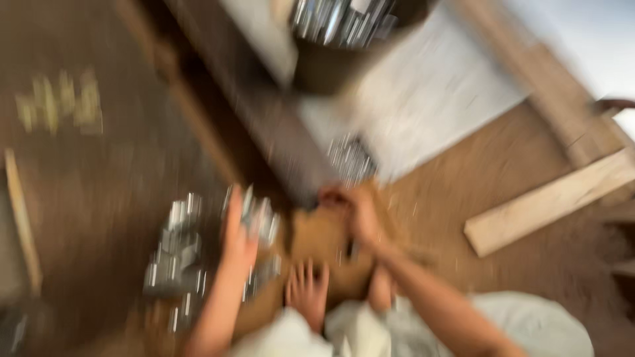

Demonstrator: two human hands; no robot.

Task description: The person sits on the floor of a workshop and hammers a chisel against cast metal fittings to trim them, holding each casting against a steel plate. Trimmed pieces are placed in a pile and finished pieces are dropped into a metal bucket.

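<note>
The whole view is heavily motion-blurred. My left hand [238,238] reaches into a heap of small shiny metal pieces [178,251] on the brown floor; whether it grips any is unclear. My right hand [354,211] is stretched forward beside a dark plank [278,125], close to another cluster of shiny pieces [350,158]; its fingers look curled but the blur hides what they hold. My bare foot [306,291] rests on the floor between my arms, with white cloth over my legs [529,324].
A dark round container [331,66] filled with shiny metal pieces stands at the top. A white sheet [436,92] lies on the floor. A pale wooden board [549,201] lies at the right, and a thin stick [23,218] at the left.
</note>
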